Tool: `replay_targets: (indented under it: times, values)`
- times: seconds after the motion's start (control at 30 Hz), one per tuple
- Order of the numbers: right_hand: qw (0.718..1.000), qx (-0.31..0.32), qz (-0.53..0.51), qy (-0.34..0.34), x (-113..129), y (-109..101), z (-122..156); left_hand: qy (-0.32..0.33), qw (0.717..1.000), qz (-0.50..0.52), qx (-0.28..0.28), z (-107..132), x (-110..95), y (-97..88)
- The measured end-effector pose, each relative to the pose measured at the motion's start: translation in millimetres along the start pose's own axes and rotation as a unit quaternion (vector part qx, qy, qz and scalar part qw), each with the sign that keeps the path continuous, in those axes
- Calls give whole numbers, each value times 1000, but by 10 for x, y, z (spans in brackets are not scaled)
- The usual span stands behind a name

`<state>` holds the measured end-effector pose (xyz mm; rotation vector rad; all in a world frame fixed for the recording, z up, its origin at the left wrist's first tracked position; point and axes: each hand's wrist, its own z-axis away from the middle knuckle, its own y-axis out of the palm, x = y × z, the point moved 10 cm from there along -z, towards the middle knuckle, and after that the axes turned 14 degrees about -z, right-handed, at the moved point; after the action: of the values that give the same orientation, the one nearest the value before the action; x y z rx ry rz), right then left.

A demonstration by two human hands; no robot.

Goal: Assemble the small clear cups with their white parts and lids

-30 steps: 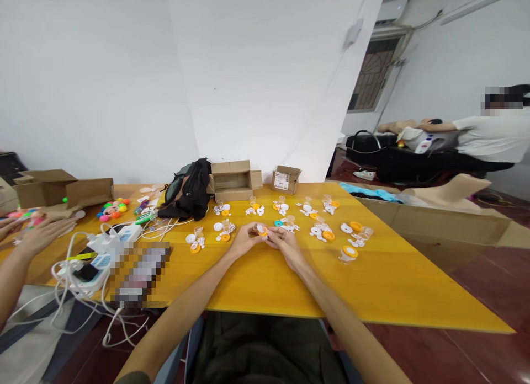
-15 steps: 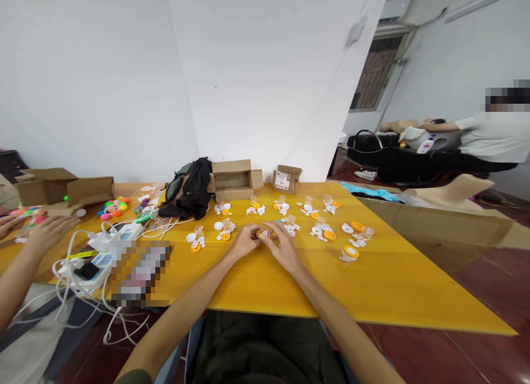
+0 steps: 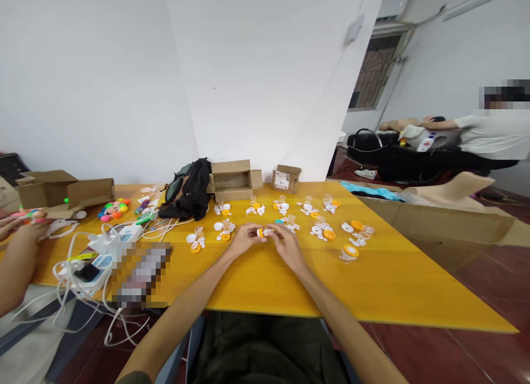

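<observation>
Above the middle of the table, my left hand (image 3: 245,239) is closed on a small orange jar lid (image 3: 260,232) with white in it, held tilted on edge. My right hand (image 3: 286,245) meets it from the right, thumb and fingers pinched at a small pale piece against the lid; its kind is too small to tell. Just beyond my hands lie clusters of white discs, dotted white pieces, orange rings (image 3: 226,237) and clear cups (image 3: 199,231). Nearest on the right stands a clear jar (image 3: 350,254) with an orange-rimmed lid on it.
Open cardboard boxes (image 3: 234,180) and a black backpack (image 3: 190,191) stand along the wall. On the left are a power strip (image 3: 103,257) with tangled white cables, a blurred-out phone-like object (image 3: 143,276), colourful balls (image 3: 114,209) and another person's hands (image 3: 31,235). Someone sits far right.
The lid has tipped from facing up to standing on edge in my left hand. My right fingers have shifted to its right side. The other person's hand at left has drawn back toward the balls.
</observation>
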<state>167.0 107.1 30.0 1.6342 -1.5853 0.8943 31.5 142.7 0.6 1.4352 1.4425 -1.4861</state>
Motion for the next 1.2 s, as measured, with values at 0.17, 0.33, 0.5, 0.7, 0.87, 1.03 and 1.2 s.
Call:
replay_targets:
  times: [0.17,0.33,0.5,0.7,0.87,1.03,1.2]
  values:
    - [1000,8,-16,3,-19,11,-9,-15,1000,20,18,16,-14,22]
    - [999,23,-26,3,15,48,-9,-22,999,30,20,21,-24,14]
    - [999,20,-27,11,-10,38,-11,-32,999,37,17,33,-19,0]
    - [999,10,35,18,-62,12,-12,-43,998,42,19,44,-10,7]
    - [997,22,72,19,-46,40,-13,-47,998,38,24,39,10,22]
    - [995,24,84,53,-60,32,1,-53,998,34,27,46,17,34]
    - [992,40,104,60,-49,54,12,-55,997,32,31,57,-9,34]
